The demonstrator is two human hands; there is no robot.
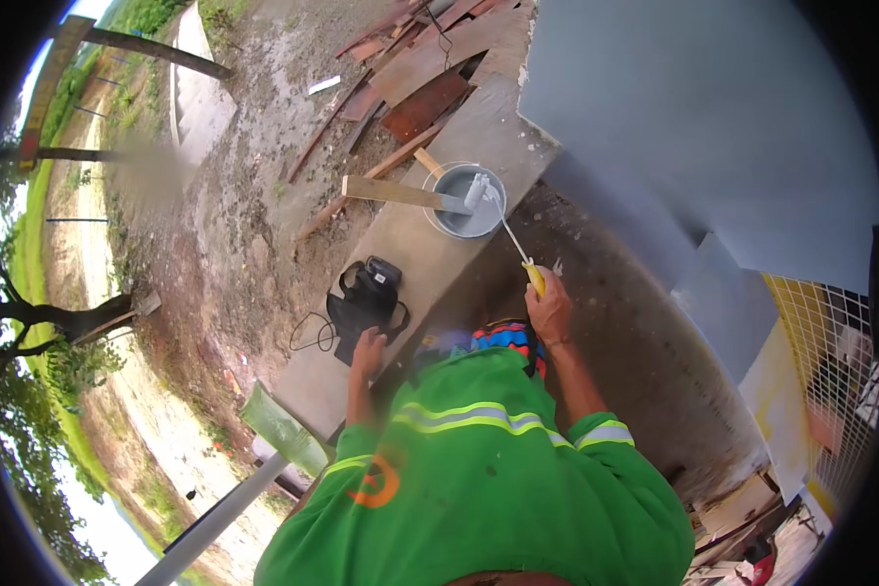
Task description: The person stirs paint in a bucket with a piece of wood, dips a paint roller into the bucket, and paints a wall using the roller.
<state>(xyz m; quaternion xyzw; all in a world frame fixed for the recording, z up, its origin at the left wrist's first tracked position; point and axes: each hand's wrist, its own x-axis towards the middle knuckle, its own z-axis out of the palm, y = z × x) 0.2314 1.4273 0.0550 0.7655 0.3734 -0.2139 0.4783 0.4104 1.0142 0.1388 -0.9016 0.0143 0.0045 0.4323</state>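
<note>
Evidently, a wet white roller (477,190) overlaps a flat wooden paddle (391,191) at the round bucket (456,177), near the far end of the concrete ledge (422,250). The right hand (550,309) wraps and partly hides the roller's yellow handle (534,279). Whether the left hand (368,350), by the black bag (358,306), is spread or gripping, I cannot tell.

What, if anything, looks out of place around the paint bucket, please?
The black bag seems oddly placed: it lies on the same ledge as the open bucket, where drips might reach it. Beyond, boards lie jumbled on the dirt.
</note>
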